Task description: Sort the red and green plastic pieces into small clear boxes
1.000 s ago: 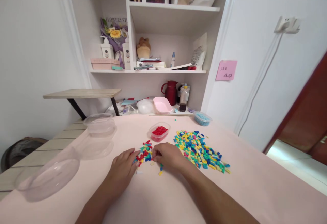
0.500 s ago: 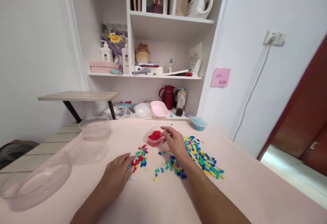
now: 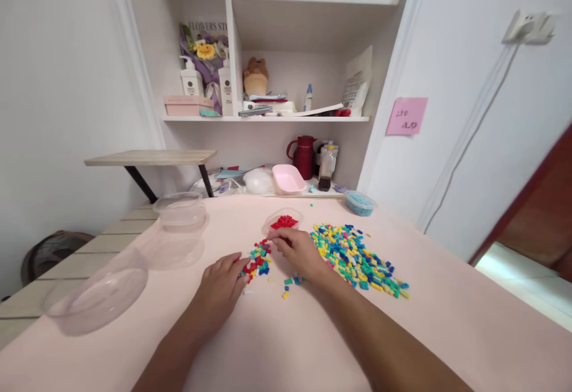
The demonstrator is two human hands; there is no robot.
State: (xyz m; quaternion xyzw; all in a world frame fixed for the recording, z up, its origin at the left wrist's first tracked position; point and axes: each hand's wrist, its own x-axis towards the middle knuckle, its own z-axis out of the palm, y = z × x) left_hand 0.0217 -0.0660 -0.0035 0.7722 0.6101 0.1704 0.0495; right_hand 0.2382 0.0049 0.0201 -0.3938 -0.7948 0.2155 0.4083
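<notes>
My left hand [image 3: 223, 282] lies with fingers stretched out, its fingertips at the left side of a small mixed pile of toy building bricks [image 3: 258, 261], many of them red. Over the far right edge of that pile, the fingertips of my right hand [image 3: 297, 253] come together; what is between them, if anything, is too small to make out. Just beyond stands a clear plastic tub [image 3: 298, 218] with red bricks [image 3: 284, 222] inside. A larger pile of mixed bricks [image 3: 357, 255] spreads to the right of my right hand.
Clear empty tubs [image 3: 179, 201] and a larger clear container [image 3: 102, 291] stand on the left. A tub of light blue bricks [image 3: 360, 203] is at the back right. Several stray bricks [image 3: 286, 292] lie between my hands. Shelving with a pink basin [image 3: 288, 179] borders the table's far edge.
My right hand has moved from the rim of the red-brick tub back toward the small pile, and its fingers have drawn together. My left hand stays by that pile. The camera view has shifted.
</notes>
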